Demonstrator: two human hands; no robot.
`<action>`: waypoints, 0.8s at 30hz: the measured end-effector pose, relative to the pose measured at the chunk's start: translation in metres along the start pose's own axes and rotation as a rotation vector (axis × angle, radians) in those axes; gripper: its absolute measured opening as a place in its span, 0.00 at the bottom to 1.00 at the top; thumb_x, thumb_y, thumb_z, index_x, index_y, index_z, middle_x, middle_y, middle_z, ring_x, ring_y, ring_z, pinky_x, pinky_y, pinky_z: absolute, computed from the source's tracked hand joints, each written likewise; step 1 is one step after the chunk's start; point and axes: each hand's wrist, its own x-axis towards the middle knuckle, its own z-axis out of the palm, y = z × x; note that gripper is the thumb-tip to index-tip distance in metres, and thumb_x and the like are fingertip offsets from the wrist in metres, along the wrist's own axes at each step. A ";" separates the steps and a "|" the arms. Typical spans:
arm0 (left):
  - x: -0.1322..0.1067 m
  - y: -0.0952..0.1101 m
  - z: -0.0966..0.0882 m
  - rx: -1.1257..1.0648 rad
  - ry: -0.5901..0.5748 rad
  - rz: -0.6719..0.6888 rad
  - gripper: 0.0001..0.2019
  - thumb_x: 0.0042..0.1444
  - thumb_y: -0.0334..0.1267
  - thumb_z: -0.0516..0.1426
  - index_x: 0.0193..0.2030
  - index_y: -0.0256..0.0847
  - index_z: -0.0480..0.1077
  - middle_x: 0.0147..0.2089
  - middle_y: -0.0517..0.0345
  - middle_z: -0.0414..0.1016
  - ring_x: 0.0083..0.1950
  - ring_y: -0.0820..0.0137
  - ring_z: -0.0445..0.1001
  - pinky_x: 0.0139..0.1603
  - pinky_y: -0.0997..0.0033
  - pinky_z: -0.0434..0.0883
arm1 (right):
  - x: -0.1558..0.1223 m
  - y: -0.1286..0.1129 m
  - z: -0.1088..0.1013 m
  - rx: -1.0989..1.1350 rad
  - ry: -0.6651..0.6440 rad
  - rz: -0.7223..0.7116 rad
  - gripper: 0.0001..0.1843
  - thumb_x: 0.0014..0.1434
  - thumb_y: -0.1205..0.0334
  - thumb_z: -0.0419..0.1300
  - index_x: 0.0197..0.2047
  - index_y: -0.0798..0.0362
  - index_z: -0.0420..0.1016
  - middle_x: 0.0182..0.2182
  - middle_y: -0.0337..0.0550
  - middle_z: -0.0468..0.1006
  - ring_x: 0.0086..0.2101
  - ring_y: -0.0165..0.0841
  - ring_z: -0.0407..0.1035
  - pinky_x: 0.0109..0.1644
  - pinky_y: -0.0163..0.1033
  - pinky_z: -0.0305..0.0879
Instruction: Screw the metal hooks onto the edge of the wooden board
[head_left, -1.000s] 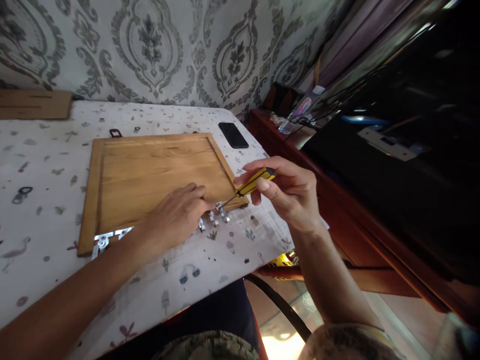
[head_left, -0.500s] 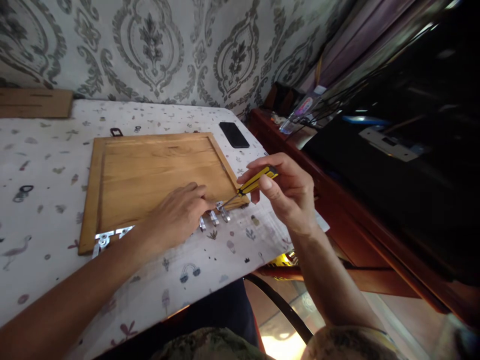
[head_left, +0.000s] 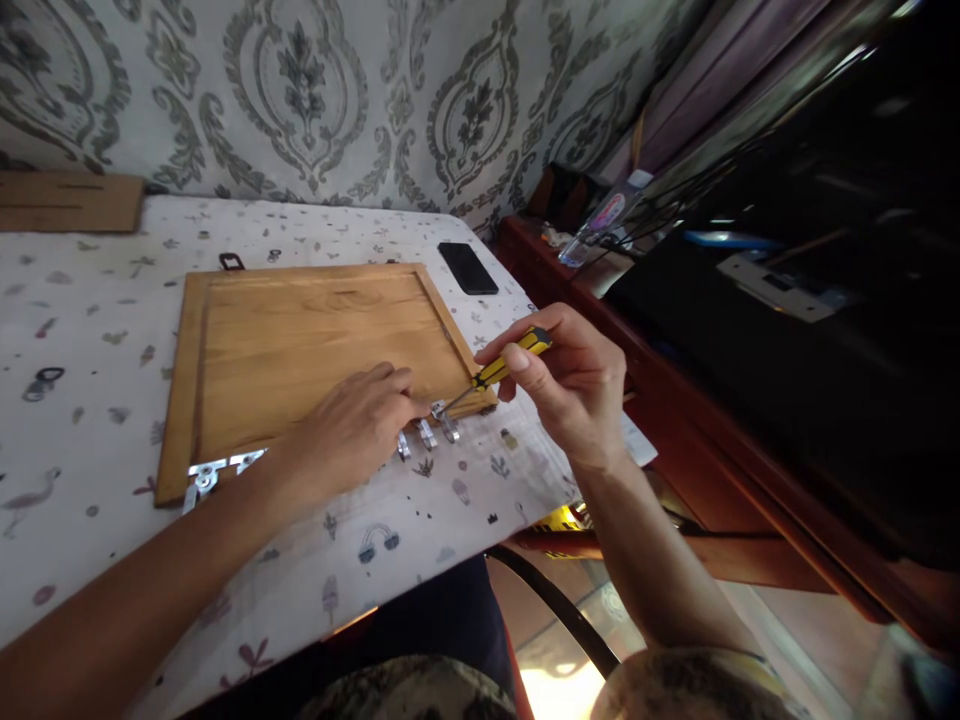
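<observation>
A framed wooden panel (head_left: 300, 340) lies flat on a table covered with a patterned white cloth (head_left: 97, 330). My left hand (head_left: 352, 430) rests palm down on the panel's near edge, its fingers pressed against a metal hinge (head_left: 435, 420) at the near right corner. My right hand (head_left: 570, 385) pinches a yellow and black screwdriver (head_left: 506, 365), whose tip sits on that hinge. A second metal hinge (head_left: 214, 475) juts out at the near left corner.
A black phone (head_left: 467, 268) lies on the cloth beyond the panel. A wooden board (head_left: 67, 200) leans at the far left by the wallpapered wall. To the right stands a dark wooden cabinet (head_left: 675, 400) with cables and clutter on it.
My right hand has shifted slightly up and left with the screwdriver, fingers turning on the handle. My left hand and the panel have stayed put.
</observation>
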 end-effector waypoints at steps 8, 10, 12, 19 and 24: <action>0.000 -0.001 0.002 0.006 0.015 0.004 0.18 0.67 0.23 0.53 0.50 0.44 0.82 0.44 0.53 0.74 0.49 0.63 0.69 0.47 0.63 0.66 | 0.003 -0.002 -0.001 -0.035 -0.045 -0.043 0.17 0.62 0.46 0.71 0.37 0.51 0.79 0.31 0.37 0.80 0.23 0.24 0.69 0.24 0.31 0.67; -0.001 0.000 0.002 0.010 0.028 0.008 0.20 0.67 0.21 0.52 0.51 0.44 0.82 0.44 0.53 0.74 0.49 0.63 0.70 0.47 0.63 0.67 | 0.003 -0.004 0.006 -0.090 0.013 -0.060 0.17 0.60 0.47 0.72 0.34 0.51 0.77 0.27 0.34 0.76 0.22 0.22 0.66 0.24 0.31 0.64; -0.001 0.001 0.001 0.019 0.028 0.006 0.20 0.66 0.21 0.52 0.50 0.44 0.82 0.43 0.53 0.74 0.49 0.63 0.70 0.47 0.63 0.67 | 0.004 -0.004 0.012 -0.128 0.064 -0.076 0.17 0.59 0.48 0.73 0.32 0.50 0.76 0.24 0.31 0.72 0.21 0.22 0.65 0.25 0.32 0.63; 0.002 0.003 -0.002 0.043 0.004 -0.023 0.23 0.64 0.19 0.52 0.53 0.46 0.82 0.43 0.54 0.75 0.49 0.62 0.71 0.48 0.63 0.70 | 0.011 0.000 0.006 -0.135 0.021 -0.045 0.24 0.61 0.38 0.68 0.32 0.50 0.73 0.26 0.33 0.73 0.26 0.26 0.67 0.31 0.34 0.66; 0.002 0.003 -0.002 0.049 -0.001 -0.028 0.25 0.63 0.18 0.53 0.55 0.47 0.81 0.46 0.54 0.77 0.52 0.62 0.73 0.53 0.62 0.72 | 0.015 0.005 0.003 -0.053 -0.127 -0.051 0.23 0.69 0.38 0.59 0.37 0.51 0.78 0.35 0.41 0.82 0.38 0.32 0.76 0.47 0.40 0.71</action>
